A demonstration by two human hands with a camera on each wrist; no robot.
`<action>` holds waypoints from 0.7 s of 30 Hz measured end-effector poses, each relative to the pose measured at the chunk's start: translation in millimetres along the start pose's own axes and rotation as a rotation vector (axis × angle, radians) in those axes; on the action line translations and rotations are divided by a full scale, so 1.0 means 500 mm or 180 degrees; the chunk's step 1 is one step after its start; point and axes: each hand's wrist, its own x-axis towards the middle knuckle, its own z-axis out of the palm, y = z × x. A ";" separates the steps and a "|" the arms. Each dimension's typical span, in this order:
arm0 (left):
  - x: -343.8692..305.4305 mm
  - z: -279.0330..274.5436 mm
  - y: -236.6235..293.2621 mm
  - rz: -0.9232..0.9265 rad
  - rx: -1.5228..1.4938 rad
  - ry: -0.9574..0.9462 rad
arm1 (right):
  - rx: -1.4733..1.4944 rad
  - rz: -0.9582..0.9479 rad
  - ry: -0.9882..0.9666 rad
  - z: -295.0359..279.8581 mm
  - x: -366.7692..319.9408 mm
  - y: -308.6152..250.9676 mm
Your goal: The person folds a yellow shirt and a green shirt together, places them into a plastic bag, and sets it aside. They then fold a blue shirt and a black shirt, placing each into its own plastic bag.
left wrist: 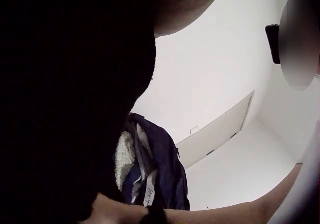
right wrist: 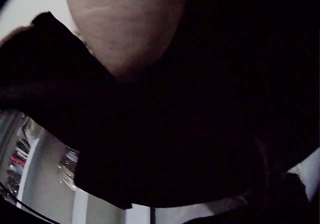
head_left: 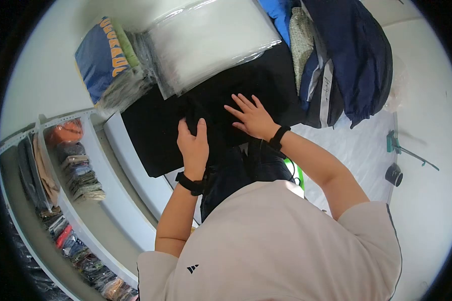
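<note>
A dark black cloth (head_left: 256, 75) is spread out in front of the person in the head view. My left hand (head_left: 193, 150) is at its near left part, thumb and a finger either side of a raised black fold, the other fingers hidden. In the left wrist view, black cloth (left wrist: 75, 83) fills the left side close under this hand. My right hand (head_left: 257, 120) lies palm down on the cloth, fingers spread and straight. The right wrist view shows the heel of the right hand (right wrist: 130, 28) over the black cloth (right wrist: 200, 134).
A stack of clear plastic bags (head_left: 211, 37) overlaps the cloth's far edge. Left of it lies a bagged blue garment (head_left: 103, 60). Dark blue clothing (head_left: 356, 55) is heaped at the right. White shelving (head_left: 115, 175) with bagged clothes stands at left.
</note>
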 end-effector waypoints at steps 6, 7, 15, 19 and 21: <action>0.013 0.090 0.051 0.0366 0.0213 -0.0094 | 0.0560 0.0030 -0.0131 0.053 -0.021 0.042; 0.018 0.110 0.057 0.0386 0.0215 -0.0128 | 0.0561 0.0066 -0.0116 0.038 -0.024 0.052; 0.047 0.288 0.099 0.0311 0.0621 -0.0623 | 0.0145 0.0779 0.0273 -0.018 -0.113 0.175; 0.056 0.378 0.097 0.0360 0.1018 -0.0822 | 0.0855 0.0660 0.0148 -0.002 -0.127 0.226; 0.058 0.403 0.093 0.0263 0.1142 -0.0839 | 0.1109 0.0627 0.0294 0.000 -0.130 0.237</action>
